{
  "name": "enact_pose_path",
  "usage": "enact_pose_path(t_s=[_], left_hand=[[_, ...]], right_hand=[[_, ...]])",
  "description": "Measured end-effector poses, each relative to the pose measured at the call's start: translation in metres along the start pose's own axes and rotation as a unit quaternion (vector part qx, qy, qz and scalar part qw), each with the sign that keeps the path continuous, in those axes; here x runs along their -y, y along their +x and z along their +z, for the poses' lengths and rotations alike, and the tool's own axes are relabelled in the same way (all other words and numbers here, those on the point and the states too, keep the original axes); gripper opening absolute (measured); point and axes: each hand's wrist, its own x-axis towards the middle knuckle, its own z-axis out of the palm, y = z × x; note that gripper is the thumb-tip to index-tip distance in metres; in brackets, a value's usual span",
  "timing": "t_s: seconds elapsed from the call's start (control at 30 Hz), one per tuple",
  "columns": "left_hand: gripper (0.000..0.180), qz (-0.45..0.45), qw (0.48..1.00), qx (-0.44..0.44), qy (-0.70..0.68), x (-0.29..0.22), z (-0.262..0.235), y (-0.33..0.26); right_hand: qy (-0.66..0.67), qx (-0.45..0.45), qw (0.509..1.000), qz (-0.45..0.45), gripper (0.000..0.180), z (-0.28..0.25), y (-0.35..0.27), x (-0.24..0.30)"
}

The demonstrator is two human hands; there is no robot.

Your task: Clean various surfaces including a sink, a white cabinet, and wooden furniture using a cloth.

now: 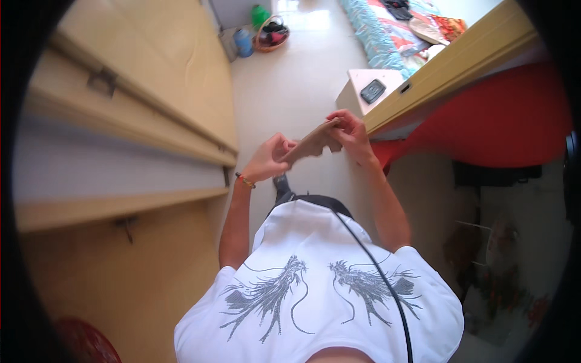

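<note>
A limp brown piece of cloth (311, 146) hangs stretched between my two hands, in front of my waist; its exact kind I cannot make out. One end is pinched by my left hand (265, 160), which has a beaded bracelet at the wrist. Slightly higher and farther right, my right hand (351, 137) grips the other end between thumb and fingers. The cloth's lower edge is uneven and slightly blurred. Both forearms reach forward from my white printed shirt (315, 290).
Wooden doors (151, 72) line the left side. At right stand a wooden frame (460, 54) and a red panel (490, 121). Ahead, a white cabinet (357, 85) bears a dark device (373, 91). Farther off are a bed (387, 36), a wicker basket (272, 37) and a blue container (244, 43).
</note>
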Motion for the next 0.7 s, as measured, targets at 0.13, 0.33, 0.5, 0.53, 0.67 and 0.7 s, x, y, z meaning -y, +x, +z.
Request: enact_pose_path(t_s=[0.13,0.33,0.5,0.53,0.67,0.7], left_hand=[[0.074,-0.074,0.976,0.115,-0.17,-0.058,0.095,0.079],[0.051,-0.142,0.971,0.023,-0.192,-0.093,-0.001,0.408],[0.056,-0.125,0.981,-0.026,-0.144,-0.081,-0.09,0.662],[0.056,-0.136,0.981,-0.017,-0.136,-0.088,-0.107,0.715],[0.056,-0.186,0.975,-0.063,-0.099,-0.129,-0.149,0.915],[0.055,-0.2,0.972,-0.082,-0.087,-0.137,-0.157,0.964]], right_hand=[[-0.11,0.068,0.992,-0.008,0.035,-0.067,0.001,0.109],[-0.236,-0.214,0.942,-0.107,0.037,-0.222,0.282,0.042],[0.328,-0.075,0.894,0.295,0.045,-0.37,0.455,-0.073],[0.34,-0.086,0.891,0.29,0.045,-0.388,0.496,-0.077],[0.365,-0.095,0.914,0.152,0.056,-0.492,0.664,-0.077],[0.313,-0.129,0.935,0.108,0.059,-0.525,0.703,-0.077]])
